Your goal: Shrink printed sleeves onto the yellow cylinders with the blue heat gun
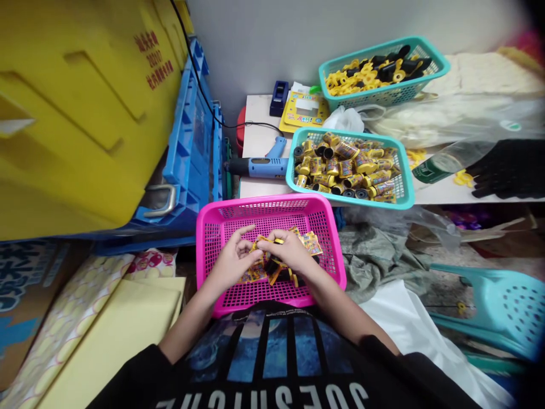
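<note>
Over a pink plastic basket (pixel 205 238), my left hand (pixel 233 258) and my right hand (pixel 288 251) meet at a small yellow printed label (pixel 256 248). The thumb and bent fingers of my left hand close on its left side, with the index finger stretched out above. My right hand pinches it from the right; part of it is hidden by the fingers. Beneath my hands lie several flat yellow printed labels (pixel 313 243) and black-and-yellow small cylinders (pixel 284 275).
A turquoise basket (pixel 406 184) of label-wrapped cylinders stands beyond, and another turquoise basket (pixel 434 62) holds yellow and black parts. A blue heat gun (pixel 268 166) lies on the white table (pixel 258 116). Yellow (pixel 85 113) and blue crates (pixel 187 136) rise at left; a turquoise stool (pixel 502 307) is at right.
</note>
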